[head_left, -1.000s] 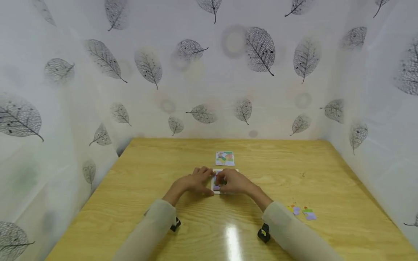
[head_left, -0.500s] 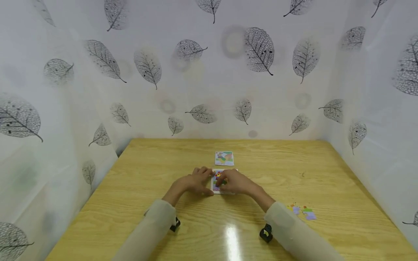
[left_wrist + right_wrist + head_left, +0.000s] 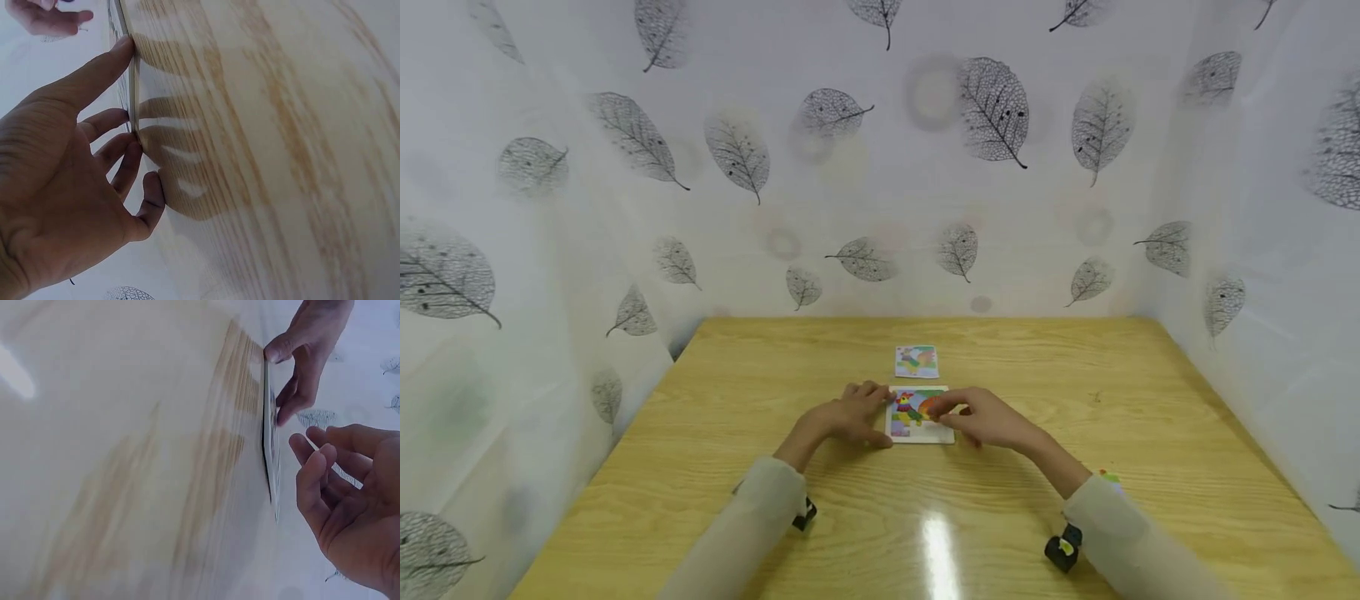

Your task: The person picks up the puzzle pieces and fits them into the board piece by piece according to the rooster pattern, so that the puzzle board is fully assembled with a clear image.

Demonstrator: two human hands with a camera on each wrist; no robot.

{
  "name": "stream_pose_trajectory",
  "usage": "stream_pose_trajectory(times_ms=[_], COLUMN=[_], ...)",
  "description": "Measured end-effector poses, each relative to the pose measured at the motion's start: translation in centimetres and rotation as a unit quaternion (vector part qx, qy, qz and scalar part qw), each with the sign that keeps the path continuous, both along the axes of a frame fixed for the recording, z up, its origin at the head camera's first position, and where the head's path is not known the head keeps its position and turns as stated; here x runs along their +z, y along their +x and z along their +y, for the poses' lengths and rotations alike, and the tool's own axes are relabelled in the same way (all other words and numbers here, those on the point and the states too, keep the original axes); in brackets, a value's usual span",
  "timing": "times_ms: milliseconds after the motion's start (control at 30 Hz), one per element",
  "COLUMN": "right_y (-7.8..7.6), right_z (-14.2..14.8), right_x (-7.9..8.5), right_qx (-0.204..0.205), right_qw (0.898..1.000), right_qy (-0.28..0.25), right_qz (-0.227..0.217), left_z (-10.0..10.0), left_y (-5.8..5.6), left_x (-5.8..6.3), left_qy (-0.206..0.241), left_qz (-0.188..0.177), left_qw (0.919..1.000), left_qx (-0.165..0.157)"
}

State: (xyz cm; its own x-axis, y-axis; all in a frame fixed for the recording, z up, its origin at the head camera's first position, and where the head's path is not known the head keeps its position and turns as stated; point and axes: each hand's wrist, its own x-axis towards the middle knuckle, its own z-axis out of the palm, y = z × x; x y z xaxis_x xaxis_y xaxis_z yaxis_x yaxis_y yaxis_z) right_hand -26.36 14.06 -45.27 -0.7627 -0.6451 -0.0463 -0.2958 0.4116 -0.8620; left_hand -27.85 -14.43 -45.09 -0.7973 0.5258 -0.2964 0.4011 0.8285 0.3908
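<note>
A jigsaw puzzle board (image 3: 942, 434) with a pale frame lies mid-table, holding a partly filled picture of a colourful rooster. Its lower right area is white. My left hand (image 3: 846, 417) touches the board's left side, thumb at the near corner and fingertips at the far one. In the left wrist view the left thumb (image 3: 103, 72) meets the board's edge. Over the board's right part my right hand (image 3: 992, 421) hovers, fingers loosely bent. No piece shows between the right fingers (image 3: 312, 478) in the right wrist view.
Behind the board lies a small picture card (image 3: 917, 362) with a similar rooster image. Loose puzzle pieces (image 3: 1111, 478) lie at the right, partly covered by the right sleeve (image 3: 1123, 525). A leaf-patterned white curtain (image 3: 880, 200) encloses the wooden table (image 3: 760, 358) at the back and sides.
My right hand has moved right from the board's left-middle part, uncovering more of the rooster picture. The right sleeve now covers some loose pieces. My left hand stays at the board's left side.
</note>
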Motion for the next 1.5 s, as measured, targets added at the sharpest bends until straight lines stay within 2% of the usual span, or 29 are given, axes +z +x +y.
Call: stream_pose_trajectory(times_ms=[267,667,967,1300,1400,1500], right_y=[0.6,1.5,3.1,4.0,4.0,4.1], right_z=[5.2,12.4,15.9,17.8,18.0,17.9], right_x=[-0.1,0.5,0.4,0.3,-0.1,-0.4], right_qx=[0.010,0.016,0.046,0.087,0.091,0.084], right_qw=[0.999,0.999,0.996,0.994,0.995,0.996], right_qy=[-0.001,0.005,0.007,-0.012,-0.012,0.003], right_qz=[-0.038,-0.037,-0.075,-0.071,-0.041,0.008], left_z=[0.2,0.3,0.3,0.2,0.2,0.2], left_y=[0.0,0.0,0.0,-0.1,-0.1,-0.1], left_x=[0.2,0.1,0.0,0.1,0.0,0.0], left_qy=[0.000,0.003,0.003,0.008,0.006,0.007], left_qz=[0.002,-0.003,-0.004,-0.005,-0.002,-0.002], left_qw=[1.0000,1.0000,1.0000,0.9999,1.0000,1.0000], left_qx=[0.008,0.009,0.004,0.009,0.007,0.006])
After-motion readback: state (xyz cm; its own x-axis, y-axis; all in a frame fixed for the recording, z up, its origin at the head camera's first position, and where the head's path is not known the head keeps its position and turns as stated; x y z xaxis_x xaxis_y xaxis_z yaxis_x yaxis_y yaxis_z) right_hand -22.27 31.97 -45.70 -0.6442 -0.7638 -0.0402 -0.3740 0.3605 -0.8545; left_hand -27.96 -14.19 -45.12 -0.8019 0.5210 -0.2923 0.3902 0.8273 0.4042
